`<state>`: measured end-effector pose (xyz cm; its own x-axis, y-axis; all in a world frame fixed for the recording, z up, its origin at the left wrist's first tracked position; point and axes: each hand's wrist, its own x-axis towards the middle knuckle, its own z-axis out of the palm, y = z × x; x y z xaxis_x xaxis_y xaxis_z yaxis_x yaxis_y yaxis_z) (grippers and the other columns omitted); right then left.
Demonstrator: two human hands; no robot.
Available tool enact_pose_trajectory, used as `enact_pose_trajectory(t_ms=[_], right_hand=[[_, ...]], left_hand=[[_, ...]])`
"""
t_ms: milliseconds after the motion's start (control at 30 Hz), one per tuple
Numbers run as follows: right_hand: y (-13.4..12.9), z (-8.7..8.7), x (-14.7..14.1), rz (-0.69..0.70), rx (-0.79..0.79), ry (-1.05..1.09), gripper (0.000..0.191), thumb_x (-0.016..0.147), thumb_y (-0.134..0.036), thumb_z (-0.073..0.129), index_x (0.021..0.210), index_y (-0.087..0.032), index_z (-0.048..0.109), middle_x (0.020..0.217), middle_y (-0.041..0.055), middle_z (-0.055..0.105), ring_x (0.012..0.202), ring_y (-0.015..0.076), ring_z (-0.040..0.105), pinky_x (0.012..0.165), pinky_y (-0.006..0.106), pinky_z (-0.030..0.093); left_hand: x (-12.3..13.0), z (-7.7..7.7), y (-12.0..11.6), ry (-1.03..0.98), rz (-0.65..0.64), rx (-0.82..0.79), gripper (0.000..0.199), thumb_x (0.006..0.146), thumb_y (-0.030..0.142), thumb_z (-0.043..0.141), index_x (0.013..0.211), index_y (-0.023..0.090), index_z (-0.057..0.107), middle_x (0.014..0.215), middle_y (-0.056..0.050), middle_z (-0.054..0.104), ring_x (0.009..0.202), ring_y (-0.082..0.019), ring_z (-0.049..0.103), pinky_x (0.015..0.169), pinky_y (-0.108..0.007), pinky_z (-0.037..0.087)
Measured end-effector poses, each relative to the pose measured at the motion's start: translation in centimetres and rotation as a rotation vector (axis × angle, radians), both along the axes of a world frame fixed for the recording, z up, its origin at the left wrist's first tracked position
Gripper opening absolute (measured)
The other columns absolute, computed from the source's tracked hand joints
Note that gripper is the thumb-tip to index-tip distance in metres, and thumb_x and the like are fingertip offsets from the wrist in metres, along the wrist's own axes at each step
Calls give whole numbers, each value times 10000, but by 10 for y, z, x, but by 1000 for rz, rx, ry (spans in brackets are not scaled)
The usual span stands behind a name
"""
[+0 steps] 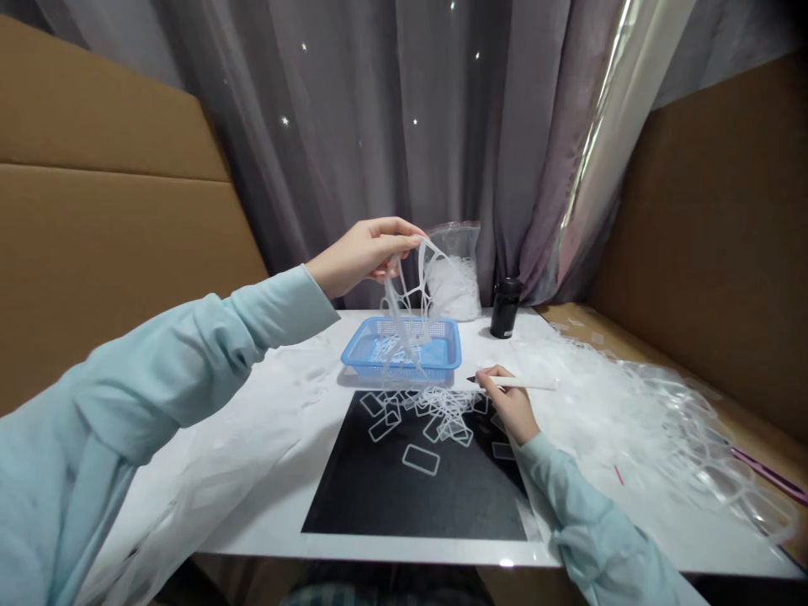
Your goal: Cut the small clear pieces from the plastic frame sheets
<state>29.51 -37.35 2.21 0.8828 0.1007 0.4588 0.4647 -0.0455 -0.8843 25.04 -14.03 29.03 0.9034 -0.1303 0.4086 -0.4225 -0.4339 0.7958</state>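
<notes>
Pinched in my left hand are several translucent white plastic strips, hanging in loops above a blue basket. My right hand grips a white pen-like tool with a dark pointed tip facing left; its exact kind I cannot make out. Below that hand, a heap of small white rectangular frames lies on the upper part of a black mat. One single frame rests apart, nearer the mat's middle. More white pieces show inside the basket, partly hidden behind the strips.
Behind the basket stands a clear bag of white pieces, with a black bottle to its right. Translucent plastic scrap covers the table's right side. Cardboard walls flank the table, and a grey curtain hangs behind.
</notes>
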Motion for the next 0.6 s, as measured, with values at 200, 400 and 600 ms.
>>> enact_pose_trajectory(t_ms=[200,400,600], right_hand=[[3,2,-2,19,30,6,420,823,-524,645,628,-175,516,691,24,571,695,179,527,685,291,402],[-5,23,-5,-125,200,5,359,800,-495,674,805,-213,453,596,-52,458,502,119,419,470,229,326],[-48,81,-23,-180,286,-78,346,865,-487,680,837,-212,470,521,-78,400,433,98,389,436,221,320]], left_hand=[[13,10,1,37,-50,107,180,822,357,717,924,209,717,706,-7,499,443,-27,255,454,-235,179],[40,16,-23,62,-135,184,186,780,309,750,885,156,744,705,-40,541,468,-51,363,475,-245,255],[80,21,-86,-81,-254,133,228,904,243,565,1060,106,661,930,-101,635,753,-114,603,665,-247,489]])
